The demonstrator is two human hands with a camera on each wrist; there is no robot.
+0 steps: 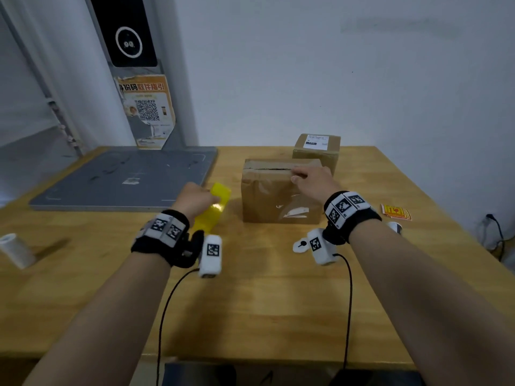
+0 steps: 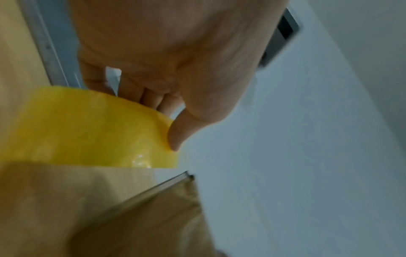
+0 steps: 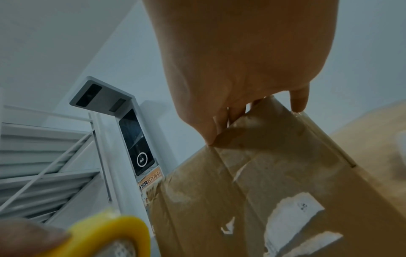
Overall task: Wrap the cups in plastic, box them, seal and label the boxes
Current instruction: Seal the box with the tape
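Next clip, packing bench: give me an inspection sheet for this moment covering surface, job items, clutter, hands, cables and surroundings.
Surface: wooden table, with a grey metal plate at its back left.
Job's things: near box, top seam not fully shut, torn label remnants on its front; labelled box behind it; yellow tape roll.
Clutter: white roll at the left edge; red-yellow stickers on the right.
Hands: left hand grips the tape roll; right hand has fingers curled over the near box's top edge.
Cables: black wrist leads; a cord at the right wall.
Surroundings: white wall; kiosk screen with a QR poster.
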